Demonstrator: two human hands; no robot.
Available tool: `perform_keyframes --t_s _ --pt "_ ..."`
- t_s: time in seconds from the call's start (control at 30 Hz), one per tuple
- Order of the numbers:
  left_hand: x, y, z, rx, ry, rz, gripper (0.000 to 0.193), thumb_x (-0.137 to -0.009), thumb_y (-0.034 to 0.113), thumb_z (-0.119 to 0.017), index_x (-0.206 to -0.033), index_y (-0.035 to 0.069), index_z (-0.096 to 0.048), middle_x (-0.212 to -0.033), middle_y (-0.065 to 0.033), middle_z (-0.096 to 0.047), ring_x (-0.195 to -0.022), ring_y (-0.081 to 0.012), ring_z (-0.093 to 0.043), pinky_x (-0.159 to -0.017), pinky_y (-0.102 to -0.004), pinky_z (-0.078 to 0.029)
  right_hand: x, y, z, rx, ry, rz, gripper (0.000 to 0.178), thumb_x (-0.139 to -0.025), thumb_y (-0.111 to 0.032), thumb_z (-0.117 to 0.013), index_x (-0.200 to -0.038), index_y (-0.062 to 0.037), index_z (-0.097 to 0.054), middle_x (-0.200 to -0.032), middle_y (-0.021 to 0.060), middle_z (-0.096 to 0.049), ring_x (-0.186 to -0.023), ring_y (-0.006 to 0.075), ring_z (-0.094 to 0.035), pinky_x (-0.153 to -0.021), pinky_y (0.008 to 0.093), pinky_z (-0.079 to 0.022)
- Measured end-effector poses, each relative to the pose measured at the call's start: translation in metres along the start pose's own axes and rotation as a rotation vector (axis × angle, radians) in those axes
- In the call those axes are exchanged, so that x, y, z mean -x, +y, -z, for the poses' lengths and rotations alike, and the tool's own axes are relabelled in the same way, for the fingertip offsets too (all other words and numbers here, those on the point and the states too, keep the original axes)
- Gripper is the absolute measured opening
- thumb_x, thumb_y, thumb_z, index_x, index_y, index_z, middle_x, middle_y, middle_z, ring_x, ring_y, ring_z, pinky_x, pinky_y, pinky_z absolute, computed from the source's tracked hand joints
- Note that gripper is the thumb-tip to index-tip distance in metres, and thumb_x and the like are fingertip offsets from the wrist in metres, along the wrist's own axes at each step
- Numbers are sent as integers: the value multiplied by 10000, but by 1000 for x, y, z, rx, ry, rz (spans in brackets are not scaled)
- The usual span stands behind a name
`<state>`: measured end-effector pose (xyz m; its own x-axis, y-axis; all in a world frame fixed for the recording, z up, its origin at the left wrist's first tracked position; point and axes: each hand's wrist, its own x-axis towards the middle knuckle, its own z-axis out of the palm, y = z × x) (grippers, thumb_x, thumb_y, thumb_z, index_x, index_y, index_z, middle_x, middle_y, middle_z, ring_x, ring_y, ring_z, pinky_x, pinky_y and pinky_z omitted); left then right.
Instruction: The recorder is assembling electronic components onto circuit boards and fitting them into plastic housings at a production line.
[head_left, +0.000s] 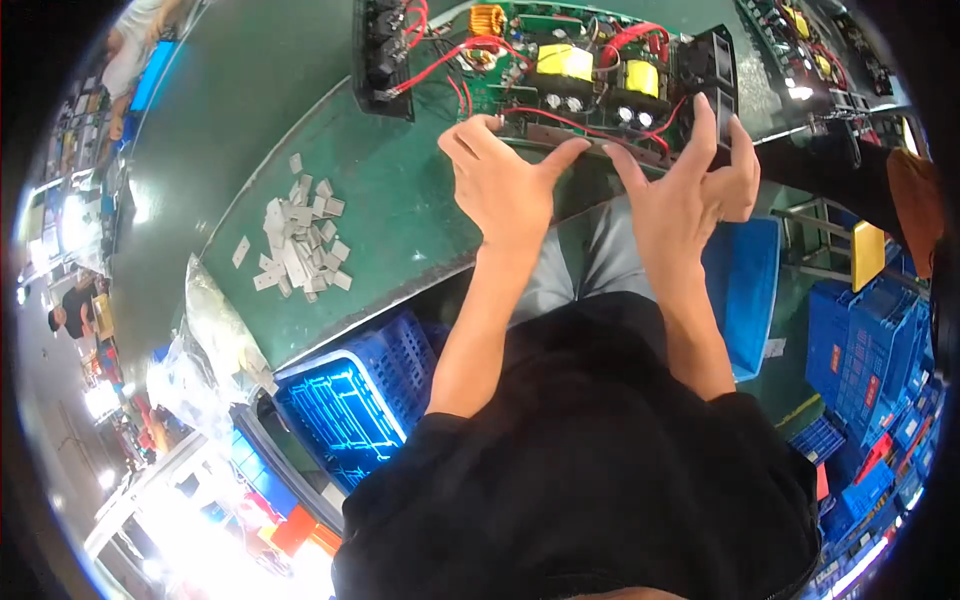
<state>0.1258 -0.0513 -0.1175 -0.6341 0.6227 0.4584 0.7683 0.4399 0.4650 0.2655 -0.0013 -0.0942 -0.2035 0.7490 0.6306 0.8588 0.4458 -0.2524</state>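
A green circuit board (520,95) with yellow-wrapped transformers, a copper coil and red wires lies in front of me on the green table. Black end panels (385,60) stand at its left and right. My left hand (505,185) grips the board's near edge, fingers bent and thumb stretched right along a metal strip (560,137). From the right, my right hand (685,190) grips the same edge, its thumb toward the left one and its raised fingers by the right end panel (712,65). What lies under my fingertips is hidden.
Small grey flat pieces (295,240) lie heaped on the table (390,200) left of my hands. Blue crates (345,400) stand below the table edge, with a blue bin (745,290) at right. Another circuit board assembly (800,45) sits far right. Plastic bags (215,320) hang at left.
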Motion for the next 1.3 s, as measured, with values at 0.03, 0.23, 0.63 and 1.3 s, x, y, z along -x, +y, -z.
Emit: perform_keyframes --t_s 0.03,0.23,0.63,1.3 --pt "-3 1 7 15 -2 19 874 -589 704 -730 -1042 7 -459 -1034 -151 -462 -906 -350 -554 -670 -431 -503 -3 -3 3 -13 26 -17 903 -658 -494 -834 -1383 -125 -442 -1351 217 -306 -1245 405 -249 -1036 511 -214" --pt "2 1 13 235 -82 141 739 -568 490 -848 -1011 26 -481 -1020 -155 -475 -908 -360 -541 -739 -437 -482 -10 -1 13 85 -83 -55 931 -661 -622 -758 -1408 -172 -433 -1331 203 -485 -1262 392 -398 -1055 493 -296" --pt "-13 -33 22 209 -297 150 714 -624 423 -846 -1019 12 -416 -1021 -178 -457 -793 -377 -623 -634 -429 -522 12 28 10 58 -33 -81 908 -720 -557 -759 -1469 -254 -346 -1427 195 -302 -1350 370 -234 -1043 539 -225" --pt "39 -217 159 -241 300 329 316 -837 315 -691 -941 32 -598 -853 -127 -622 -831 -334 -609 -714 -433 -476 64 29 45 -364 27 84 576 -824 -240 -748 -1276 12 -496 -1263 186 -483 -1209 328 -405 -1004 419 -337"
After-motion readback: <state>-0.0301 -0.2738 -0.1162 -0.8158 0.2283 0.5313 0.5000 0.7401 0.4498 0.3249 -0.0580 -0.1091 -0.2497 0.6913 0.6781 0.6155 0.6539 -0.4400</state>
